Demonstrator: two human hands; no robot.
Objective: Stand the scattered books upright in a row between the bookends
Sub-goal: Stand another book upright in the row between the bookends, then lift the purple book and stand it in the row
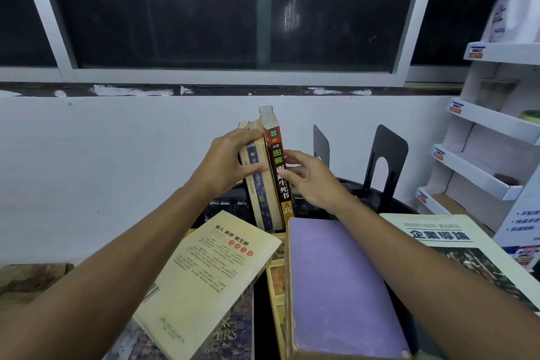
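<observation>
Fingers, left: the left hand curls its fingers and thumb round the upright books, gripping them from their left flank.
Fingers, right: the right hand sets thumb and forefinger tips against the right edge of the red-and-black book, the outermost of the group. Whether they pinch it or only steady it cannot be told.
Position of the row: the upright books stand slightly tilted at the far side of the dark table. The near bookend is just beyond the right hand, and the far bookend stands apart to its right.
Step in hand: judged to be squaring and bracing a partly built row.
Books yet to stand: the yellow book, purple book and large pale book lie flat in the foreground.
Next move: probably one hand must hold the row braced while the other lifts a flat book and sets it spine outward against the red-and-black book.
Hidden: the left hand covers any bookend left of the row, the yellow book masks the row's foot, and the number of upright volumes is uncertain.
Cut off: the books under the yellow book run past the frame's lower edge.
</observation>
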